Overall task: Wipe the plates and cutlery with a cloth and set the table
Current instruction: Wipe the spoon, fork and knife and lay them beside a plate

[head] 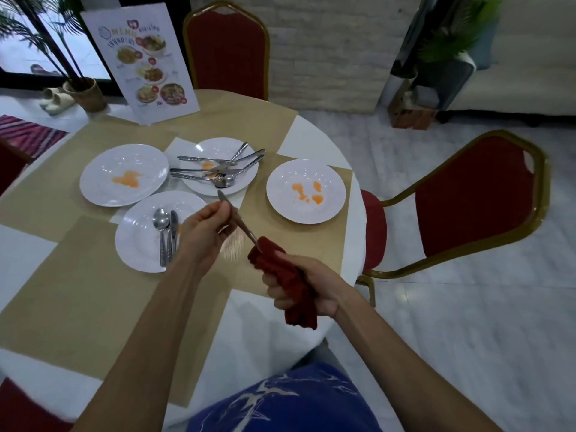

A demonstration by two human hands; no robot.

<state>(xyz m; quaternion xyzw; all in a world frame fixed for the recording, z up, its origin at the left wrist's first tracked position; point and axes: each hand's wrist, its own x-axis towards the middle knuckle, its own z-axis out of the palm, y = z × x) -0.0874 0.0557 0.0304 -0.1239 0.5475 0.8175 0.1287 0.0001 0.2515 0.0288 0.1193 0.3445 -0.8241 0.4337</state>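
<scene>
The left hand (205,227) pinched a table knife (238,222) near its blade end, while the right hand (307,283) was closed around a dark red cloth (280,275) that wrapped the handle end. To wipe well, the cloth needed firm squeezing and a full draw along the metal. The blurred view hid any residue, so it possibly remained. 3 plates showed orange smears; the nearest plate (140,244) held 2 cutlery pieces.

Dark red cloth (282,280), white plates (307,213)
</scene>
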